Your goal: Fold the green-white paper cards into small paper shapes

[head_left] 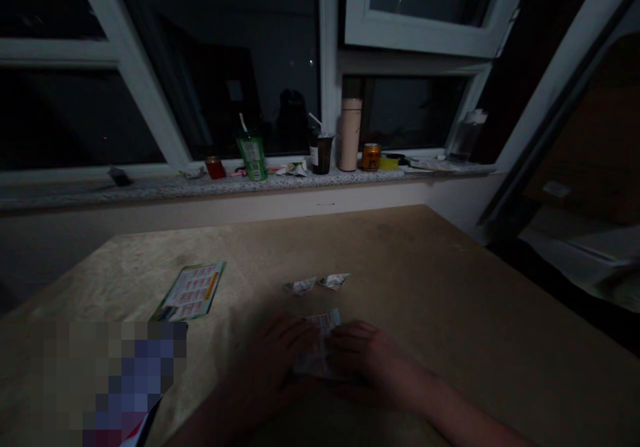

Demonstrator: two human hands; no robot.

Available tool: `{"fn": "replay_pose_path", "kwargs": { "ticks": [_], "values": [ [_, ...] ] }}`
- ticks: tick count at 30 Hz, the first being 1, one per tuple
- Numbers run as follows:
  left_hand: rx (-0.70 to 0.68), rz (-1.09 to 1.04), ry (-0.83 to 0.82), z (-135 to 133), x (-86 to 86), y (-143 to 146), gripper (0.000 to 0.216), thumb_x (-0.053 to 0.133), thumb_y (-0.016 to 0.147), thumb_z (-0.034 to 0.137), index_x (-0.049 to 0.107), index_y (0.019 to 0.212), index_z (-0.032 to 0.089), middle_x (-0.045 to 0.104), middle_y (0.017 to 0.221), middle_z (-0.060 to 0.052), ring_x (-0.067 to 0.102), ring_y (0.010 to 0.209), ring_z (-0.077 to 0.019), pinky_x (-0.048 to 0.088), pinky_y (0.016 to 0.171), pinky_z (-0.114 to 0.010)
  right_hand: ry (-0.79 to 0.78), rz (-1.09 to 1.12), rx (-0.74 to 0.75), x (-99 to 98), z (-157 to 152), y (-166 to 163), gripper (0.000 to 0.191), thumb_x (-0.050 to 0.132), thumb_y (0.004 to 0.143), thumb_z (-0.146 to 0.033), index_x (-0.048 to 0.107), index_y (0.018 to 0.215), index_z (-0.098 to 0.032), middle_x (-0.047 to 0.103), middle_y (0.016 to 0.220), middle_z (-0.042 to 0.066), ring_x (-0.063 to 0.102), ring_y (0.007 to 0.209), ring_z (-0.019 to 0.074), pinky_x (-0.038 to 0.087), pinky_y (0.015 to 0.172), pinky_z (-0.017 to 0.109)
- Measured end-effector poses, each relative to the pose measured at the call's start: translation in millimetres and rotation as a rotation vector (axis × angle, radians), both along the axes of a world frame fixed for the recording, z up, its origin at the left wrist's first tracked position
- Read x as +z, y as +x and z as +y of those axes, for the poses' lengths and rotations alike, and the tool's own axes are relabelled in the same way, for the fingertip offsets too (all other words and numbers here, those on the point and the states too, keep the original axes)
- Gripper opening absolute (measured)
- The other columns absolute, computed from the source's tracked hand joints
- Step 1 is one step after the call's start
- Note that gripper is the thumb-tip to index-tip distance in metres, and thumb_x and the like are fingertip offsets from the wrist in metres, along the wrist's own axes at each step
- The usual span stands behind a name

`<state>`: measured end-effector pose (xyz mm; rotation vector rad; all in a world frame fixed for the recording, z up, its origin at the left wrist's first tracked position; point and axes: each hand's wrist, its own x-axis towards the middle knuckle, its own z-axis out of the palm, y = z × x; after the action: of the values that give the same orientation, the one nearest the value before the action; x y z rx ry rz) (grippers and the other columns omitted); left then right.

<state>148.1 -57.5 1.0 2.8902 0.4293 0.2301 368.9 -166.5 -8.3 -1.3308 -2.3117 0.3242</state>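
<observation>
Both hands rest low on a wooden table (450, 287), pressed on a small printed paper (323, 330) that lies between them. My left hand (277, 360) covers the paper's left side with its fingers curled onto it. My right hand (367, 354) pins the right side, fingers bent. Part of the paper is hidden under the fingers. Just beyond the hands lie two small folded paper pieces (300, 286) (335, 280), side by side. The room is dim and the hands look slightly blurred.
A printed flyer (191, 292) lies on the table to the left. The stone windowsill (100, 190) behind holds a green cup with a straw (253, 156), a dark cup (321, 152), a tall pink flask (350, 134), an orange can (371, 156) and a red jar (215, 167).
</observation>
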Motion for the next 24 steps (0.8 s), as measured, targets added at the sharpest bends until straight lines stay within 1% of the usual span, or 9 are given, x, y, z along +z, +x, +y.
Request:
{"fn": "replay_pose_path", "kwargs": {
  "ticks": [3,6,9,12,15,17,20,22,24],
  "values": [
    [0.069,-0.014,0.026,6.8,-12.9,-6.2,0.082,0.058,0.085,0.054,0.016,0.149,0.023,0.023,0.153,-0.01,0.022,0.138,-0.0332,0.023,0.11,-0.053,-0.005,0.007,0.015,2.3,-1.0,0.0,0.03,0.056,0.086,-0.046,0.067,0.097,-0.02,0.065,0.109,0.007,0.055,0.106,0.022,0.037,0.093,0.035],
    [0.082,0.025,0.019,6.5,-21.0,-8.2,0.093,0.057,0.083,0.061,0.007,0.15,0.02,0.016,0.154,-0.013,0.016,0.139,-0.0347,0.022,0.11,-0.053,-0.019,0.022,0.024,5.4,-2.2,1.2,0.033,0.058,0.085,-0.048,0.066,0.1,-0.02,0.064,0.112,0.008,0.054,0.108,0.0231,0.037,0.095,0.036],
    [0.06,0.039,-0.022,1.0,-20.9,-6.1,0.09,0.056,0.085,0.058,0.006,0.15,0.023,0.017,0.155,-0.01,0.015,0.14,-0.032,0.021,0.111,-0.052,-0.028,0.047,0.031,4.3,-2.3,1.1,0.027,0.057,0.087,-0.043,0.066,0.099,-0.02,0.065,0.11,0.006,0.054,0.108,0.0219,0.037,0.095,0.035],
    [0.03,0.018,-0.076,-3.7,-18.8,-4.0,0.087,0.06,0.085,0.047,0.005,0.15,0.025,0.018,0.155,-0.008,0.017,0.139,-0.0297,0.021,0.112,-0.051,-0.033,0.077,0.021,0.6,-0.3,-0.5,0.021,0.055,0.09,-0.037,0.066,0.097,-0.021,0.067,0.106,0.005,0.055,0.106,0.0201,0.037,0.095,0.033],
    [0.024,-0.01,-0.108,-5.1,-19.6,-4.4,0.088,0.063,0.083,0.039,0.006,0.15,0.027,0.018,0.155,-0.006,0.017,0.139,-0.0301,0.021,0.112,-0.052,-0.049,0.103,-0.006,0.7,4.9,-1.7,0.02,0.057,0.089,-0.034,0.066,0.101,-0.021,0.068,0.103,0.004,0.057,0.102,0.0191,0.037,0.094,0.033],
    [0.048,-0.019,-0.126,-4.9,-20.8,-5.8,0.076,0.056,0.09,0.035,0.009,0.149,0.029,0.019,0.154,-0.004,0.018,0.139,-0.0283,0.022,0.111,-0.052,-0.069,0.107,-0.008,4.1,11.2,-1.5,0.02,0.059,0.088,-0.033,0.065,0.102,-0.02,0.068,0.1,0.004,0.059,0.099,0.0186,0.038,0.092,0.032],
    [0.11,-0.033,-0.151,-4.0,-21.6,-7.3,0.057,0.042,0.098,0.033,0.016,0.148,0.031,0.027,0.152,-0.002,0.025,0.137,-0.0255,0.027,0.11,-0.049,-0.119,0.091,0.014,12.0,25.0,-0.1,0.016,0.064,0.085,-0.032,0.067,0.093,-0.019,0.068,0.094,0.004,0.06,0.092,0.0182,0.041,0.086,0.029],
    [0.154,-0.06,-0.153,-3.1,-21.8,-7.1,0.052,0.041,0.098,0.034,0.022,0.147,0.03,0.035,0.149,-0.003,0.032,0.135,-0.0256,0.032,0.108,-0.048,-0.169,0.089,0.022,16.3,34.8,0.9,0.011,0.064,0.084,-0.028,0.068,0.088,-0.018,0.068,0.088,0.004,0.061,0.086,0.018,0.044,0.081,0.027],
    [0.186,-0.088,-0.15,-1.9,-22.3,-6.2,0.051,0.044,0.097,0.035,0.027,0.145,0.029,0.04,0.146,-0.004,0.038,0.131,-0.0265,0.036,0.105,-0.047,-0.207,0.127,0.055,18.2,42.5,1.3,0.012,0.063,0.085,-0.024,0.068,0.094,-0.019,0.068,0.093,0.003,0.062,0.088,0.0176,0.044,0.08,0.026]
  ]
}}
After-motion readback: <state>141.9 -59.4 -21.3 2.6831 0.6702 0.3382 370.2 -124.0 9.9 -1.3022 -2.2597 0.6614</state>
